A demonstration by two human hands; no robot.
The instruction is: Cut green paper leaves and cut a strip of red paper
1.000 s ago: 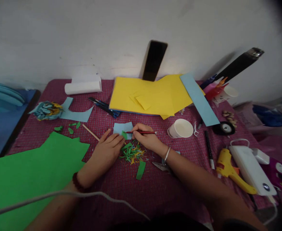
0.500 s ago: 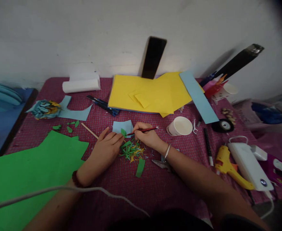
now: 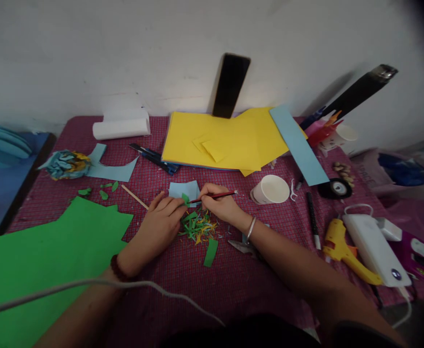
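Observation:
My right hand (image 3: 217, 200) is closed around a dark red pencil (image 3: 224, 195), its tip pointing left at a small green leaf-shaped paper piece (image 3: 185, 198). That piece lies over a light blue paper square (image 3: 176, 189). My left hand (image 3: 163, 218) rests flat with outstretched fingers, its fingertips against the green piece and the blue square's lower edge; the thumb is hidden. Just below both hands is a heap of green and yellow paper snippets (image 3: 197, 226). A green paper strip (image 3: 210, 252) lies nearer me. Beside my right wrist are scissors (image 3: 241, 247), partly covered by the forearm.
A paper cup (image 3: 272, 189) stands right of the pencil. Yellow sheets (image 3: 226, 140) and a propped phone (image 3: 231, 86) are at the back. Green sheets (image 3: 60, 251) fill the left front, crossed by a white cable (image 3: 125, 285). A yellow glue gun (image 3: 349, 256) lies right.
Little differs. My left hand has shifted very slightly; the pencil stays at the green piece in my right hand.

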